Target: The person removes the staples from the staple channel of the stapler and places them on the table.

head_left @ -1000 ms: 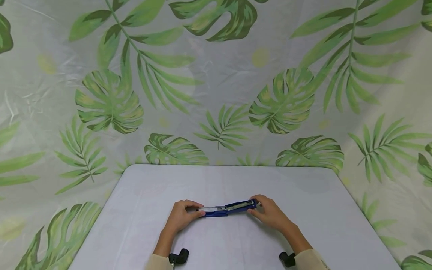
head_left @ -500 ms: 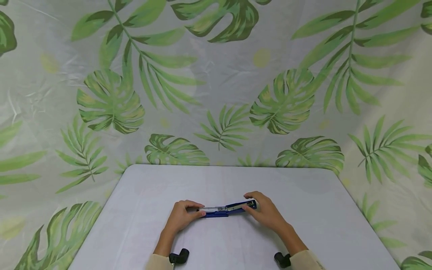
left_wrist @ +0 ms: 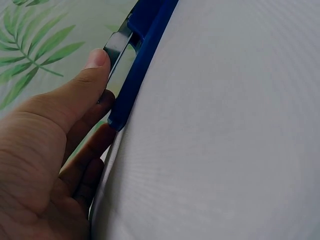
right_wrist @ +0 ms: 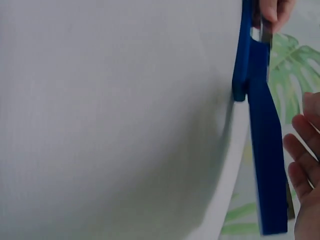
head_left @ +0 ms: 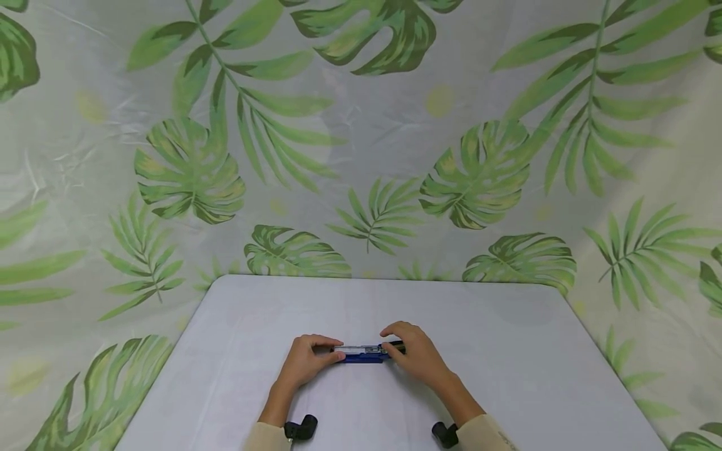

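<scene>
A blue stapler (head_left: 363, 359), folded wide open, lies between my two hands in the middle of the head view. My left hand (head_left: 307, 360) pinches its left end, the thumb against the metal staple channel (left_wrist: 116, 46) and fingertips at the end of the blue base (left_wrist: 134, 85). Over the swung-back blue cover (right_wrist: 270, 160) is my right hand (head_left: 418, 356), fingers loosely bent and spread. In the right wrist view those fingers lie beside the cover, with a gap between. From the head camera this hand hides much of the cover.
The stapler is at a white-covered table (head_left: 271, 307). A leaf-print curtain (head_left: 361, 144) hangs behind the table's far edge. Each wrist wears a small black camera, the left one (head_left: 301, 428) and the right one (head_left: 445, 433).
My right hand has left the far end of the stapler's cover and moved left toward the hinge. The left hand keeps its pinch in the same place.
</scene>
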Demonstrator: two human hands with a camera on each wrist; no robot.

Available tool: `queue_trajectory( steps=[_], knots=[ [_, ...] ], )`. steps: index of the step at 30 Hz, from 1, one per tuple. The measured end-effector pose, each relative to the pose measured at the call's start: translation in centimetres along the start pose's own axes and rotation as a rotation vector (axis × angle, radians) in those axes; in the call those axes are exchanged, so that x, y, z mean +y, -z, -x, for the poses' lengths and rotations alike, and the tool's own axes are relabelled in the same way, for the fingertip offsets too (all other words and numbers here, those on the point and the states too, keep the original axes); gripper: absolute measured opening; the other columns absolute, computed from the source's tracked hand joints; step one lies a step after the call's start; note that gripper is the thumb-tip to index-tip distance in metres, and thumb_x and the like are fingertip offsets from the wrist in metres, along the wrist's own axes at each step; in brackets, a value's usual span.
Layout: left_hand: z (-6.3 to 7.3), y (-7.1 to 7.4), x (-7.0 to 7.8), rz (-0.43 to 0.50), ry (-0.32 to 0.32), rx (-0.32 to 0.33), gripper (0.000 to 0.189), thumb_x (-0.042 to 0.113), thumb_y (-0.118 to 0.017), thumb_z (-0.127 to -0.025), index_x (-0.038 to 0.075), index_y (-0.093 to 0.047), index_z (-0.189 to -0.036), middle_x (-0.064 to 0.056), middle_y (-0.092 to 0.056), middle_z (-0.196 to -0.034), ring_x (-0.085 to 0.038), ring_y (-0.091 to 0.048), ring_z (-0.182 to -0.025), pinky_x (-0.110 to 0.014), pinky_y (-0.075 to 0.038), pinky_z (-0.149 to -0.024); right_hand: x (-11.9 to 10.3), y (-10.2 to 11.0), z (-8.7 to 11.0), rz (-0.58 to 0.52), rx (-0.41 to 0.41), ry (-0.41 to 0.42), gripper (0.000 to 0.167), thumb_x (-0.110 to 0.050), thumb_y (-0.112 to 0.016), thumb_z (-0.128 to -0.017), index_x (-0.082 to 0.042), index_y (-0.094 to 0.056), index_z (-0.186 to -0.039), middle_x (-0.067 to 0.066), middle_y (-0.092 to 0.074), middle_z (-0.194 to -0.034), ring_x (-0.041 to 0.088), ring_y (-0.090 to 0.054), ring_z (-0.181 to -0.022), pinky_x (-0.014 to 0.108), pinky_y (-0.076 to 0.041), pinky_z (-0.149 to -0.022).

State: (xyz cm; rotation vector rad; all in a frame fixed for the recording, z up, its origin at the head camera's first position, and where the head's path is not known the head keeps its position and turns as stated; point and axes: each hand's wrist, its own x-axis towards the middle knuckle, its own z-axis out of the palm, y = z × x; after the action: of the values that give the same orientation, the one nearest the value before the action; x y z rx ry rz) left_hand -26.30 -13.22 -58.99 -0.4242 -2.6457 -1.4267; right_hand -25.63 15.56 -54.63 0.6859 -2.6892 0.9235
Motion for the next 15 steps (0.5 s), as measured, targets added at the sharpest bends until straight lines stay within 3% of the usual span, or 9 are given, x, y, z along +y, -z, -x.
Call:
queue_trajectory(
  steps=[8,15],
  knots=[
    [0.0,0.1,-0.2,0.018,0.018,-0.003,0.024,0.043,-0.088,-0.08,0.033,-0.083,-0.101,0.012,-0.079,-0.105,-0.017,-0.072,-0.11,-0.044,-0.055,-0.101,-1.3,-1.9,-0.4,0.063,-0.05,0.059,0.011,-0.025,-0.075,-0.096,-0.019,-0.076,-0.105,-0.006,-0.074,-0.113,0.017,-0.069,-0.111,0.044,-0.056,-0.097],
    [0.0,0.2,-0.4,0.012,-0.008,-0.006,0.025,0.046,-0.086,-0.081,0.033,-0.083,-0.102,0.013,-0.079,-0.105,-0.016,-0.072,-0.109,-0.044,-0.055,-0.101,-1.4,-3.0,-0.6,0.122,-0.05,0.111,0.004,-0.023,-0.076,-0.095,-0.021,-0.077,-0.099,-0.008,-0.074,-0.106,0.011,-0.069,-0.103,0.039,-0.057,-0.092]
  ],
)
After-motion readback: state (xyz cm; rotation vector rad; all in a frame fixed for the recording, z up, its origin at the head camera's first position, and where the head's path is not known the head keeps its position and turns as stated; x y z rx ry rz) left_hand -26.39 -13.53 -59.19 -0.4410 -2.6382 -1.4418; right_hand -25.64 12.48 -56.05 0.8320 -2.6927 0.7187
